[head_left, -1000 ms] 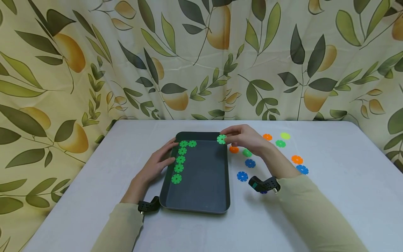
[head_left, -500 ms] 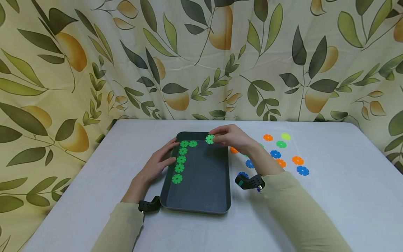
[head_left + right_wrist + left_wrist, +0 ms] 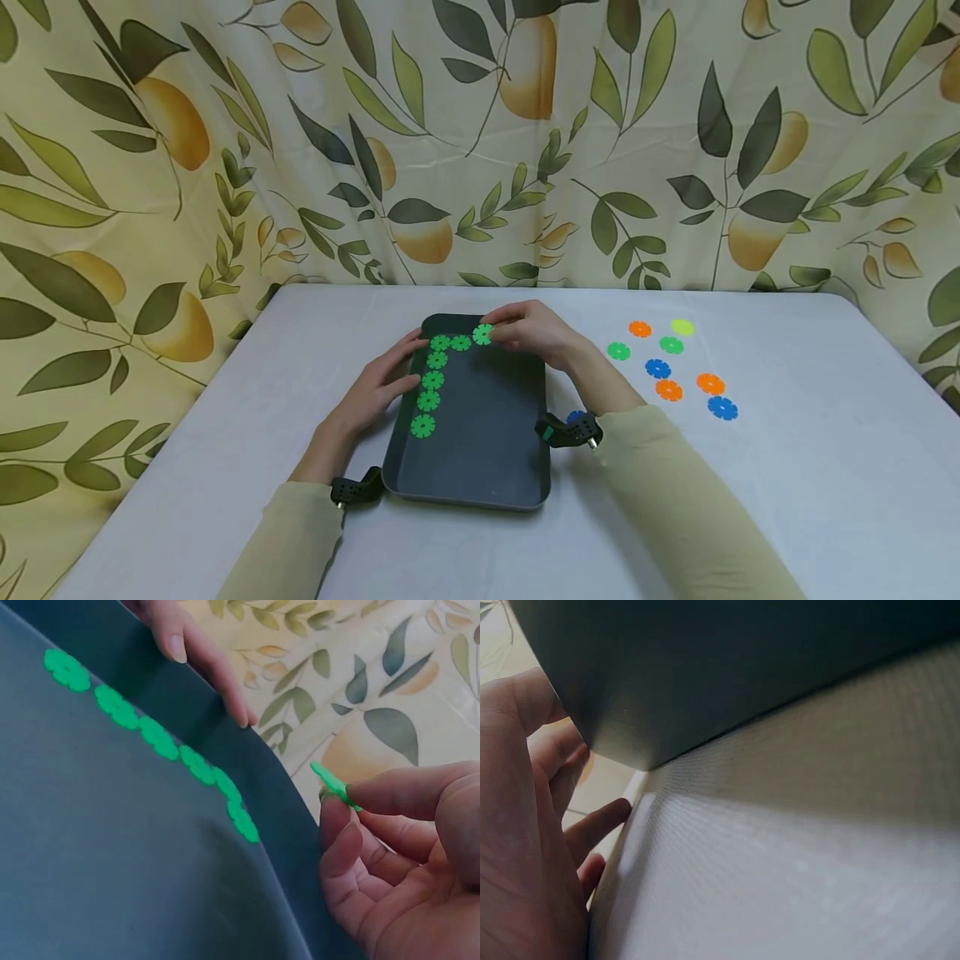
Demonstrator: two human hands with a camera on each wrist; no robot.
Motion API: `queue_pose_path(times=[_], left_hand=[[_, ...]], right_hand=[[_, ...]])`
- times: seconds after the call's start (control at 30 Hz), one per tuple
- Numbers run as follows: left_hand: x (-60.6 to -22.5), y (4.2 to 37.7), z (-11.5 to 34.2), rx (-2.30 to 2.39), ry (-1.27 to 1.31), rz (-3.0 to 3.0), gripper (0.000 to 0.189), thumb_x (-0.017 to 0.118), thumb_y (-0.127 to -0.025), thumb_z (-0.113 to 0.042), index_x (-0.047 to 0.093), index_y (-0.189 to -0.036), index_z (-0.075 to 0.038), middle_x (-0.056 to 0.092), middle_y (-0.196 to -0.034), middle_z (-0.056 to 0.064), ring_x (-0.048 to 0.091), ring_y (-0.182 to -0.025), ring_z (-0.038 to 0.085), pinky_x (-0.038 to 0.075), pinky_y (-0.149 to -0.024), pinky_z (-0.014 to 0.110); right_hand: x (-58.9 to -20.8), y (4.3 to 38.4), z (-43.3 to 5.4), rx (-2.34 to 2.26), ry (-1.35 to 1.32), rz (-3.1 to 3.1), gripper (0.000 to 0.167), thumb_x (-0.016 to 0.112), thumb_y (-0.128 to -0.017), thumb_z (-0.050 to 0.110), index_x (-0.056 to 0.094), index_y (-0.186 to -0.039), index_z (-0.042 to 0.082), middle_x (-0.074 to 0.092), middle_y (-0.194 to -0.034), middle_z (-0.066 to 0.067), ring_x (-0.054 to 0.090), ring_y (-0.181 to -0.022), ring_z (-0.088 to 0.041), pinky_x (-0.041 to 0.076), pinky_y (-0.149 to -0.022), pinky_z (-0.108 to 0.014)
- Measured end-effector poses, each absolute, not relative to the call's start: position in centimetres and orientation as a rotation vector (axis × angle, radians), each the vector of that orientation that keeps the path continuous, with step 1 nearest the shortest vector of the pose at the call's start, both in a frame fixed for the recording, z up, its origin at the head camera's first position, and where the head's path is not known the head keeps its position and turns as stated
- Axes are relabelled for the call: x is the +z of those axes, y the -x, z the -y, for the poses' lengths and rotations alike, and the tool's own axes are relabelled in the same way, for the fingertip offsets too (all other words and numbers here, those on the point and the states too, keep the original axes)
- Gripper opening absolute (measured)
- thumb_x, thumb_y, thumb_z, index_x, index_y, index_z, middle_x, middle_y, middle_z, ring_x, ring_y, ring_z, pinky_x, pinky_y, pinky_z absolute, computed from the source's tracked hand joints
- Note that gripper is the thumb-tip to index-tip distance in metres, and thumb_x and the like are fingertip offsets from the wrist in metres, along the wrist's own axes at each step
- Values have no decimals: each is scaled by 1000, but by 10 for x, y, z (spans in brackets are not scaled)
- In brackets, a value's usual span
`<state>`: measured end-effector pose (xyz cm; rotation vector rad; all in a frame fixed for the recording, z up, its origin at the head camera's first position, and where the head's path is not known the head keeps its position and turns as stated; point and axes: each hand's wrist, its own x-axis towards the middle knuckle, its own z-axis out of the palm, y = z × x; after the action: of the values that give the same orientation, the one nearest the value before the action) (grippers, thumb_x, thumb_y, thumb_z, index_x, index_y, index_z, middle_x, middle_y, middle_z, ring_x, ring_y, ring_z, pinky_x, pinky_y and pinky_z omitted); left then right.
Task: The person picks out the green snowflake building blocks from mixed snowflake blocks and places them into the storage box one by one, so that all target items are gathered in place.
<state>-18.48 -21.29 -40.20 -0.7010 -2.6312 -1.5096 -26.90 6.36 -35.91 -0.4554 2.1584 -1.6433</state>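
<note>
A dark grey baking tray (image 3: pixel 480 450) lies on the table. Inside it, along the left side and far end, several green notched plastic discs (image 3: pixel 428 401) form a corner-shaped line. My right hand (image 3: pixel 534 335) pinches another green notched disc (image 3: pixel 334 785) between thumb and fingers. In the right wrist view this disc is tilted and held above the tray's far wall, apart from the line. My left hand (image 3: pixel 371 392) rests at the tray's left rim; its thumb and a finger (image 3: pixel 180 645) reach over the edge. Its other fingers stay outside the wall in the left wrist view.
Right of the tray, loose discs lie on the white tablecloth (image 3: pixel 810 467): orange (image 3: pixel 669 390), blue (image 3: pixel 722 407), green (image 3: pixel 618 351) and yellow-green (image 3: pixel 682 327). My right forearm hides part of that area. A leaf-and-fruit patterned curtain (image 3: pixel 480 150) hangs behind the table.
My right hand has carried its green disc left along the tray's far end, from the right corner to beside the top row. My left hand keeps its place on the rim.
</note>
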Motion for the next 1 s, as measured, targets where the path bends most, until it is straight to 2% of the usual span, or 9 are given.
queue_pose_path(times=[0.17, 0.3, 0.43, 0.63, 1.0], left_hand=[[-395, 180, 210, -1505, 706, 2637, 50, 56, -99, 0, 44, -147, 8, 27, -160, 25, 20, -149, 41, 14, -118, 59], [-412, 190, 215, -1517, 704, 2622, 52, 56, -99, 0, 42, -148, 8, 26, -162, 23, 18, -150, 39, 12, -118, 59], [-428, 200, 222, -1498, 712, 2612, 53, 57, -99, -5, 43, -150, 3, 26, -164, 16, 18, -151, 34, 12, -119, 58], [-432, 202, 226, -1500, 727, 2602, 52, 58, -101, -12, 45, -151, -5, 28, -164, 9, 19, -151, 28, 13, -119, 57], [-434, 203, 226, -1492, 746, 2595, 51, 57, -101, -10, 46, -150, -4, 28, -164, 8, 19, -151, 27, 12, -119, 56]], right_hand=[[-363, 269, -55, -1656, 445, -2136, 33, 65, -90, 2, 68, -122, -7, 68, -87, -2, 55, -73, -16, 47, -67, -25], [-366, 269, -49, -1648, 443, -2122, 33, 64, -90, 2, 68, -121, -7, 68, -88, -3, 55, -73, -15, 48, -67, -24], [-369, 269, -44, -1651, 423, -2101, 32, 64, -90, 1, 68, -121, -6, 67, -90, -4, 55, -73, -16, 48, -68, -25], [-370, 268, -36, -1650, 387, -2081, 35, 65, -90, 1, 67, -123, -7, 66, -90, -4, 55, -72, -14, 48, -69, -25], [-375, 267, -26, -1579, 345, -2130, 34, 66, -89, 1, 68, -122, -7, 69, -96, -10, 58, -79, -16, 50, -72, -24]])
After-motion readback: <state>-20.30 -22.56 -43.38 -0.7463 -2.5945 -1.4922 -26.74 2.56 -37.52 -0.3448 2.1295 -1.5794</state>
